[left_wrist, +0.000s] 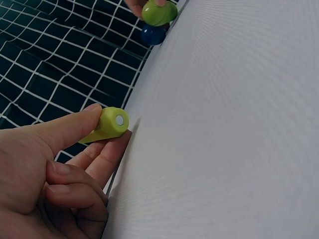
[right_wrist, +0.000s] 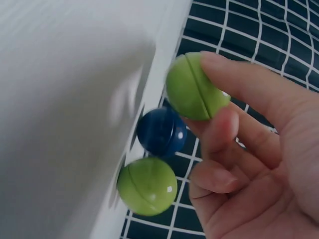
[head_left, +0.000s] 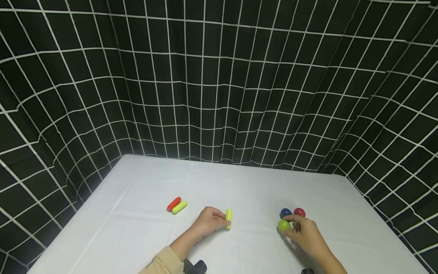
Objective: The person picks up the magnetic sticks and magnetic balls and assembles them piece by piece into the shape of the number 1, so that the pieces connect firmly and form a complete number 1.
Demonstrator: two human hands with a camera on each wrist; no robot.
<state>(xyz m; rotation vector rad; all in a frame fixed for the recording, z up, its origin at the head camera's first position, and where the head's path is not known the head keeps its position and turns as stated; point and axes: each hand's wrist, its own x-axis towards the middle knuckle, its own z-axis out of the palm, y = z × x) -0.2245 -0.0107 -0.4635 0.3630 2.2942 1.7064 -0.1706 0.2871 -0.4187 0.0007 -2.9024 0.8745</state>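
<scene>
My left hand [head_left: 209, 222] pinches a yellow magnetic rod [head_left: 228, 218] between thumb and fingers. In the left wrist view a round silvery disc shows in the end of this yellow magnetic rod [left_wrist: 112, 124]. To the right, my right hand [head_left: 305, 233] holds a green ball [head_left: 283, 225] between thumb and fingers. A seam runs round the held green ball [right_wrist: 192, 87] in the right wrist view. Close by on the table are a blue ball [head_left: 285, 213], a red ball [head_left: 299, 212] and a second green ball [right_wrist: 147, 186], mostly hidden by the hand in the head view.
Left of my left hand, a red rod [head_left: 174, 204] and another yellow rod [head_left: 179, 207] lie side by side. A white cloth covers the table [head_left: 143, 182]. Behind and beside it hangs a black curtain [head_left: 219, 95] with a white grid.
</scene>
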